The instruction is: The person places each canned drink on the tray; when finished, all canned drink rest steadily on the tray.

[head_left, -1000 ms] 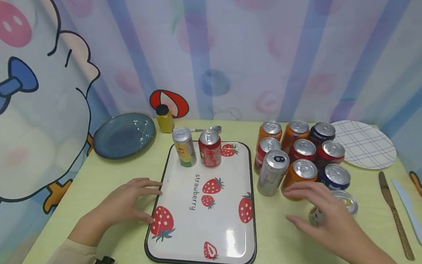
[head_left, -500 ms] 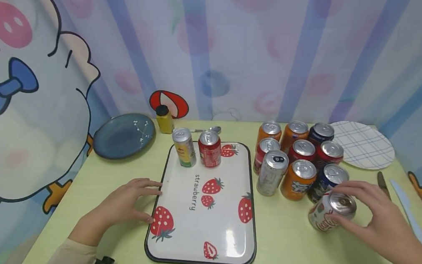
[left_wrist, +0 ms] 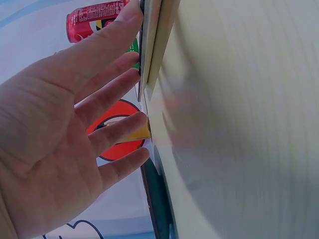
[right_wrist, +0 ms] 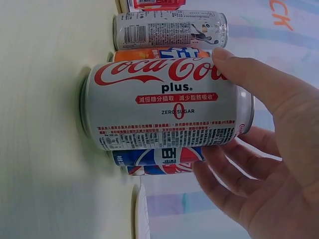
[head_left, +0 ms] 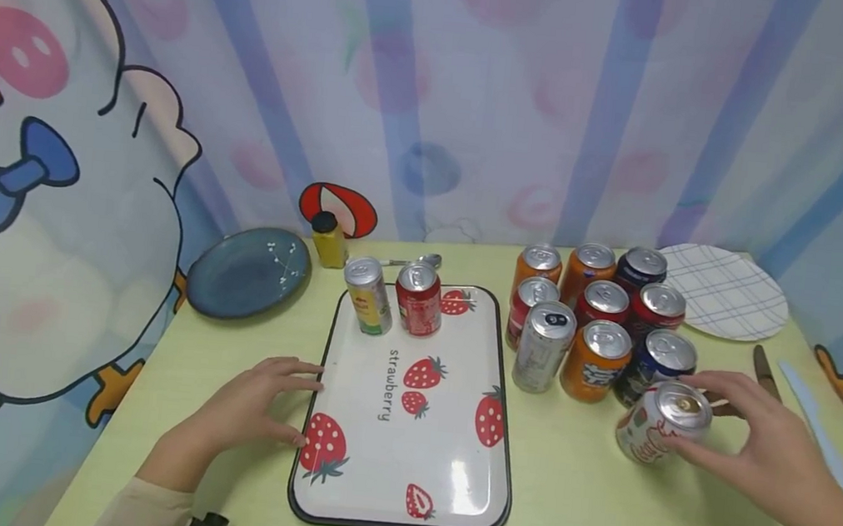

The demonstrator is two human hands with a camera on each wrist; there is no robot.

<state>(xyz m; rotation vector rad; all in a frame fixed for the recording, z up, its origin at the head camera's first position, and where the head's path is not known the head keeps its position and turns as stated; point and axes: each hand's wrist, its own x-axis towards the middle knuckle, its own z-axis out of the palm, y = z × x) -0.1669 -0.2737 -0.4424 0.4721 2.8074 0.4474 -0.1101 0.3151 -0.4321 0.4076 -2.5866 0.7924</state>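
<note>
My right hand (head_left: 766, 452) is around a white Coca-Cola plus can (right_wrist: 164, 109), thumb on one side near the top and fingers on the other. In the head view this can stands upright at the front right of a group of cans. My left hand (head_left: 246, 411) has its fingers extended, fingertips right at the left rim of a white strawberry-print tray (head_left: 448, 474). Toward the tray's far end stand a yellow-and-silver can (head_left: 370, 304) and a red can (head_left: 420, 305).
Several soda cans, including an orange can (head_left: 593, 366) and a silver can (head_left: 541, 353), cluster right of the tray. Behind them lies a checked plate (head_left: 738, 295); a light-blue knife (head_left: 817, 423) lies to the right. Far left are a dark blue plate (head_left: 243, 277), a yellow bottle (head_left: 329, 242) and a spoon (head_left: 429, 260).
My right hand has moved right, from in front of the white can to its right side, and now grips it. The left hand has stayed at the tray's rim.
</note>
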